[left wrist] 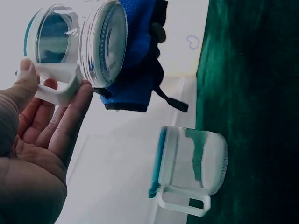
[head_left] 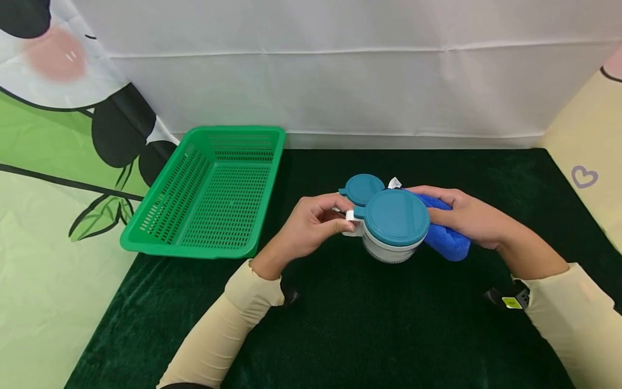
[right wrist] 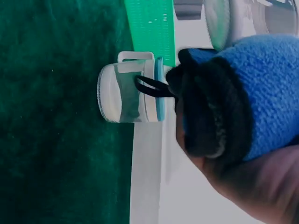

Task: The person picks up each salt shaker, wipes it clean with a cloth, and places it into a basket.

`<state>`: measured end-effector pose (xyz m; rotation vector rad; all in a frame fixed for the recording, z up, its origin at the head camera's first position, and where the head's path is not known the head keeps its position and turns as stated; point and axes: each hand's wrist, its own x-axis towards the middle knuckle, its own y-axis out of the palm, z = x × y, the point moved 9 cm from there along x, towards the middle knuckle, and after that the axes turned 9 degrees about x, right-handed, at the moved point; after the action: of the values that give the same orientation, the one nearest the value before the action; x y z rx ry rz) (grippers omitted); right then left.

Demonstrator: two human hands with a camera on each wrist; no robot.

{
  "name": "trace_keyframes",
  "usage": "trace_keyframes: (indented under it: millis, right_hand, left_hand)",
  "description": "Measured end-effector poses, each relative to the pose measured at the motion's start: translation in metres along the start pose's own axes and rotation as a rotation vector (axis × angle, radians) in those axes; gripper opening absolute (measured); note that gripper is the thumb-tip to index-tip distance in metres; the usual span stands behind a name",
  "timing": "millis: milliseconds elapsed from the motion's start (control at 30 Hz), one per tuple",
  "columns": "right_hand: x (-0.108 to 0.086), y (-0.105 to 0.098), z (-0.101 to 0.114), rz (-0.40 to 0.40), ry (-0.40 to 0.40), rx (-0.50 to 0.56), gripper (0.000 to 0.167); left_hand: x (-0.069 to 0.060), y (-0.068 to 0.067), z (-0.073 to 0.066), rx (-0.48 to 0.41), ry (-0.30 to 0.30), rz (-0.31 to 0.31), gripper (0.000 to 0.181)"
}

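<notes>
A clear jar with a teal lid (head_left: 396, 217) and a white handle (left wrist: 56, 86) is raised off the table. My left hand (head_left: 316, 224) pinches that handle between thumb and fingers. On the jar's right side, my right hand (head_left: 468, 216) grips a bunched blue cloth (head_left: 448, 244) and holds it against the jar. Black edging and a black loop (right wrist: 154, 87) show on the cloth in the right wrist view. A second, similar lidded jar (left wrist: 189, 161) stands upright on the table, partly hidden behind the held one in the head view.
An open green plastic basket (head_left: 259, 227) stands to the left, near the back. Dark green cloth (head_left: 389, 324) covers the table. A white curtain (head_left: 340, 97) rises along the back edge, with printed sheets at both sides.
</notes>
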<state>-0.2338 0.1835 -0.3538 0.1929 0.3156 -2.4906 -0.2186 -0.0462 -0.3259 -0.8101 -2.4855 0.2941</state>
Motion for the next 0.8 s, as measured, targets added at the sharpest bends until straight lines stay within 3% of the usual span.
trace_keyframes:
  millis: [233,467,567,733,800]
  right_hand:
    - [-0.003,-0.01,0.014,-0.007,-0.045,-0.006,0.048]
    - [0.006,0.005,0.004,0.174,-0.022,-0.017,0.047]
    - [0.006,0.005,0.013,0.206,-0.084,-0.046,0.046]
    - [0.004,-0.001,0.035,0.18,-0.222,-0.092,0.045]
    - [0.005,0.0,0.033,0.195,-0.225,-0.091,0.045]
  left_hand:
    - [0.0,0.01,0.0,0.016,0.022,0.059,0.011]
    - [0.001,0.016,-0.006,-0.012,0.044,0.097,0.011]
    - [0.0,0.021,-0.003,-0.011,0.035,0.121,0.01]
    - [0.001,0.023,-0.003,-0.004,0.053,0.125,0.012]
    - [0.002,0.023,-0.005,-0.007,0.065,0.123,0.012]
